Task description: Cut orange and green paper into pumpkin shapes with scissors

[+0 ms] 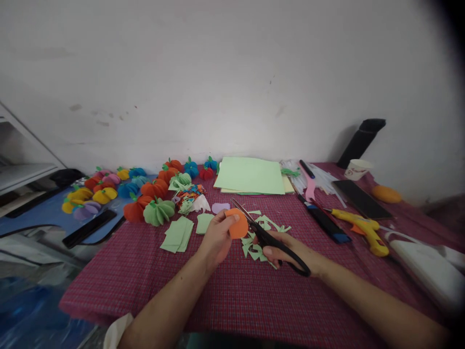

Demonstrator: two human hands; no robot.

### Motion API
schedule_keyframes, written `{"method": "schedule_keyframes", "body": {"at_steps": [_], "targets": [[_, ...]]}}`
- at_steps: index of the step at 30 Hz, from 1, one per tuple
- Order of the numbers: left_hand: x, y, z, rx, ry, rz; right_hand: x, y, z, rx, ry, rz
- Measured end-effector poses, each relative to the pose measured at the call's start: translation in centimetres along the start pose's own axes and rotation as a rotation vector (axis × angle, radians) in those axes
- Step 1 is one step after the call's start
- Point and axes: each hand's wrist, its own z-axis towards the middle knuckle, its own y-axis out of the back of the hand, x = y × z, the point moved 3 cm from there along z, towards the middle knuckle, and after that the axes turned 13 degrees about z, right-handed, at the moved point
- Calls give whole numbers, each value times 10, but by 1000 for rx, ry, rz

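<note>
Between the thumb and fingers of my left hand (217,237) is a rounded piece of orange paper (239,226). My right hand (290,249) grips black-handled scissors (267,237), their blades pointing up and left at the orange paper's right edge. Whether the blades touch the paper I cannot tell. Light green paper scraps (254,249) lie on the cloth under and around the scissors. Left of my left hand are stacked green paper rectangles (177,234) and a smaller green paper piece (204,223). A purple paper piece (220,208) lies just behind the orange one.
Colourful paper pumpkins (155,188) crowd the left, some on a blue surface (32,213). Green paper sheets (250,175) lie by the wall. On the right are a yellow glue gun (358,223), a utility knife (325,223), a phone (361,198) and a paper cup (358,169).
</note>
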Motion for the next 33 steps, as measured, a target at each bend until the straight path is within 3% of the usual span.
{"method": "schedule_keyframes", "body": {"at_steps": [16,33], "targets": [[-1,0,0,-54,12,28,0,1,1,-14,8,-108],[0,1,0,-55,-1,23,-5,5,2,3,-2,-80]]}}
